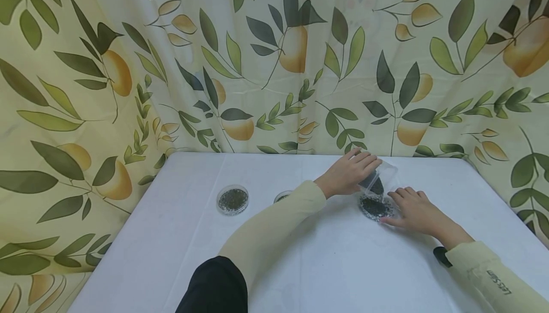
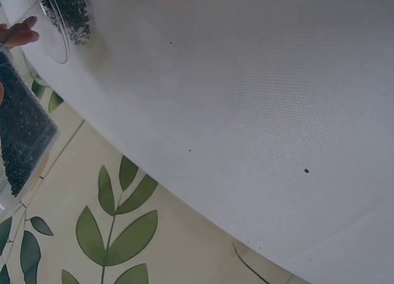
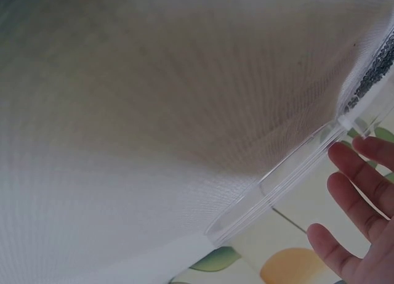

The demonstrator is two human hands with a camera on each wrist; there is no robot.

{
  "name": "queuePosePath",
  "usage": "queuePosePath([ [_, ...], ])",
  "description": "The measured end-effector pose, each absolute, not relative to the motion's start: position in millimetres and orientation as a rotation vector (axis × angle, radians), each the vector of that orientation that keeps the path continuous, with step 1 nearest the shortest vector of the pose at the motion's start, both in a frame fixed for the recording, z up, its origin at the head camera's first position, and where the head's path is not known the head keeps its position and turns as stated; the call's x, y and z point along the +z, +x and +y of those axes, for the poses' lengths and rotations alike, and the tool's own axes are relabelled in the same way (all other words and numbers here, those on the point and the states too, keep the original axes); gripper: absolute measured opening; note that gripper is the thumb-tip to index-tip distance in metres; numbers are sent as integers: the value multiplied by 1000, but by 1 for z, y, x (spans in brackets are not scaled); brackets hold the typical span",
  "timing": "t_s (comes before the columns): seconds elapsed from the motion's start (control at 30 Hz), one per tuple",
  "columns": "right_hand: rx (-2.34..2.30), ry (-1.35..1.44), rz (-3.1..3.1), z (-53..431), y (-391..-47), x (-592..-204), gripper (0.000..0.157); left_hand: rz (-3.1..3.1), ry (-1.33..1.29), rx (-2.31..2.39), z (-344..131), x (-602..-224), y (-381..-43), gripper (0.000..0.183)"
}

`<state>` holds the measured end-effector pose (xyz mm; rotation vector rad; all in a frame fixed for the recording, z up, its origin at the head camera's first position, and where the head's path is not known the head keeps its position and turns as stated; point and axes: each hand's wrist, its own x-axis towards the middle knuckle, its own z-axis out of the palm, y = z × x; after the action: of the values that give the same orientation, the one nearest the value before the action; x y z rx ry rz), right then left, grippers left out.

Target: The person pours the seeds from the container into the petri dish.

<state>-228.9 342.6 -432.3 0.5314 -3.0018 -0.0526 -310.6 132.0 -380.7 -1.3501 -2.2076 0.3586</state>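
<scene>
My left hand [image 1: 348,172] grips a clear plastic container [image 1: 376,183] of dark granules, tilted down over a round clear dish [image 1: 375,207] at the right of the table. Dark granules lie in that dish, and the container's lower corner is close over them. My right hand [image 1: 418,210] is at the dish's right side, thumb and forefinger spread along its rim. In the left wrist view the granules fill much of the container [image 2: 28,121]. The right wrist view shows my right fingers [image 3: 354,201] fairly straight beside clear plastic edges.
Another round dish [image 1: 232,199] of dark granules stands at the left on the white-covered table [image 1: 343,265]. A further dish [image 1: 281,196] is partly hidden behind my left forearm. A leaf-and-fruit patterned curtain [image 1: 274,89] hangs behind. A few dark specks [image 2: 306,170] lie on the cloth.
</scene>
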Motion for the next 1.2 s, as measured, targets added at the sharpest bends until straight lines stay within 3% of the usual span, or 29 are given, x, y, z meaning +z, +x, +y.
queuePosePath([
  [1.2, -54, 538, -2990, 344, -229, -434, 84, -2164, -1281, 400, 132, -379, -312, 82],
])
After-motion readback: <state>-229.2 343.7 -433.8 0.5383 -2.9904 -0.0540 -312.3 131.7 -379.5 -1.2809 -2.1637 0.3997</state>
